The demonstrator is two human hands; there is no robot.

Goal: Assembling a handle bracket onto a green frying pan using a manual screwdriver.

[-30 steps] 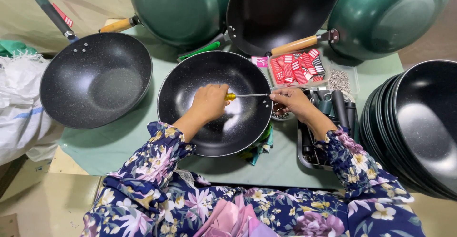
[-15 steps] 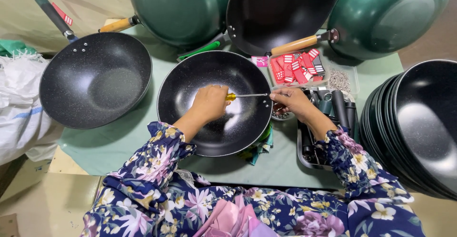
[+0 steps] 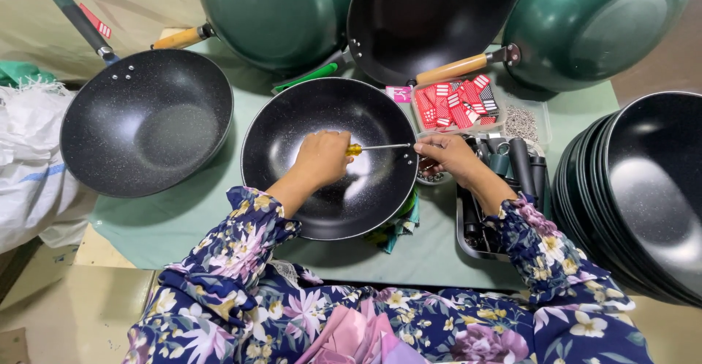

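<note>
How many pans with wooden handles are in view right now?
2. One green pan sits at the top left, its handle pointing left. One black pan sits at top centre, its handle pointing right. Other handles may be hidden.

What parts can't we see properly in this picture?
All in the head view:
- Yellow-handled screwdriver: its grip is hidden inside the left hand; its tip is hidden by the right hand.
- Stack of black speckled woks: cut off by the right edge.
- Clear box of small silver parts: too small to tell what they are.
- Black tray of handles: partly hidden by the right arm.
</note>
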